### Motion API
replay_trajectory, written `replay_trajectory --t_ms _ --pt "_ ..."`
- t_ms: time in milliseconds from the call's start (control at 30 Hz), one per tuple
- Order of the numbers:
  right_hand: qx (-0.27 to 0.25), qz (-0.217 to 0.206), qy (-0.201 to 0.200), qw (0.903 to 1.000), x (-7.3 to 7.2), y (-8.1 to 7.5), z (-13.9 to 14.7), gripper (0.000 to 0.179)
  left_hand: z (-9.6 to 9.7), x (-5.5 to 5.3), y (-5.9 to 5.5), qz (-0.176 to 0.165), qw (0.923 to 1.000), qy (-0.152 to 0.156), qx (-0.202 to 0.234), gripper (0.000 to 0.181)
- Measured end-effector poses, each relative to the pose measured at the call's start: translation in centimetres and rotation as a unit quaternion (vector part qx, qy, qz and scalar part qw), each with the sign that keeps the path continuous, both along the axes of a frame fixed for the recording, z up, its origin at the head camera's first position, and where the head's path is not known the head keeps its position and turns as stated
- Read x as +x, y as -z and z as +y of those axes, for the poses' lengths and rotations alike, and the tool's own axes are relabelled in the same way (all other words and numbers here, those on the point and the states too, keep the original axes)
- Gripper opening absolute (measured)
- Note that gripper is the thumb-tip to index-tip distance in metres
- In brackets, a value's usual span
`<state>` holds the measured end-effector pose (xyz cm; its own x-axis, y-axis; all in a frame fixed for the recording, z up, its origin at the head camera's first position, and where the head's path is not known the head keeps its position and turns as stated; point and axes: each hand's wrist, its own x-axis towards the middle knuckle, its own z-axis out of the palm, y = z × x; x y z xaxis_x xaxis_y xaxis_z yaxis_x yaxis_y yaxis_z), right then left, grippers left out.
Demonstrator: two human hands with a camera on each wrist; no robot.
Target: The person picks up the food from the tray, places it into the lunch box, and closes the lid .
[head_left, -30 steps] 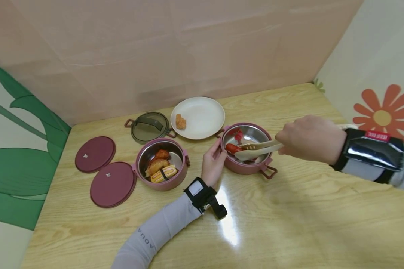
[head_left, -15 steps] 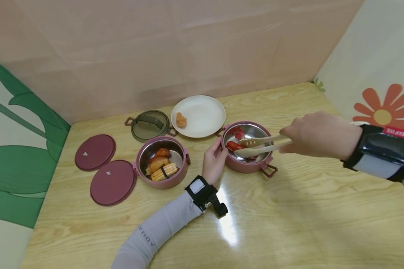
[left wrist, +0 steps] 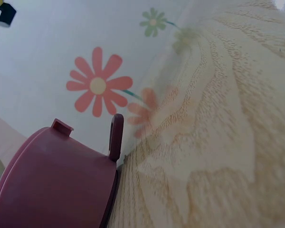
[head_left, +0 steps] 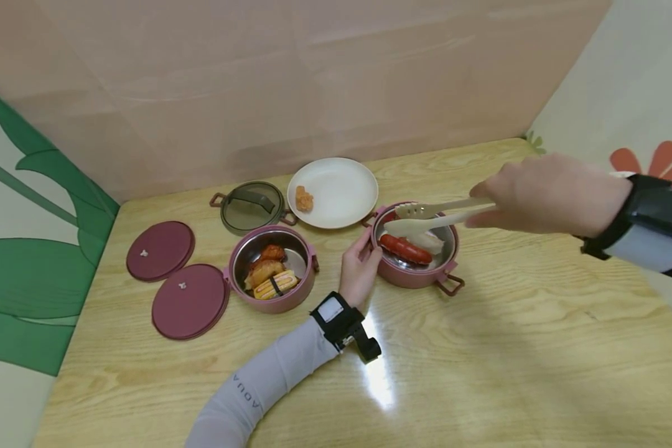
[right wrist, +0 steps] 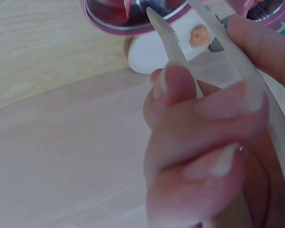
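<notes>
In the head view my right hand (head_left: 537,194) grips cream-coloured tongs (head_left: 425,224), their tips over the right-hand pink pot (head_left: 411,278). The two arms of the tongs stand apart; a bit of red food shows by their tips, and whether they hold it I cannot tell. A red sausage (head_left: 406,249) lies in that pot beside a pale piece of food (head_left: 427,241). My left hand (head_left: 359,270) holds the same pot at its left rim, thumb and fingers against the edge. The right wrist view shows fingers (right wrist: 199,123) curled round the tongs.
Left of my left hand stands a second pink pot (head_left: 280,305) with corn and browned food pieces. Behind are a white plate (head_left: 341,193) with one fried piece (head_left: 304,199) and a glass lid (head_left: 246,214). Maroon round lids (head_left: 190,302) lie at the left on the wooden table (head_left: 481,373).
The right hand has lifted and shifted right, and the tong tips have risen off the sausage, which now lies lower in the pot and shows whole. The left hand stays at the rim.
</notes>
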<state>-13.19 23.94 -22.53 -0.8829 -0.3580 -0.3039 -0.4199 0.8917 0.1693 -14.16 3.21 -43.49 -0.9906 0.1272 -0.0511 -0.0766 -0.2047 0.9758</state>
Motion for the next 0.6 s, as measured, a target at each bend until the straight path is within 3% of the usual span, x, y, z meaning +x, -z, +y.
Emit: replay_trajectory --t_ms 267,600 --pt "0.015 0.003 -0.022 0.9996 -1.9 -1.5 -0.1 0.032 0.0 0.1 0.1 0.021 0.9998 0.001 -0.005 0.052" --pt "-0.010 0.025 -0.054 0.9982 -4.4 -2.8 -1.4 0.035 0.1 0.2 0.0 -0.001 1.0000 0.000 -0.003 0.052"
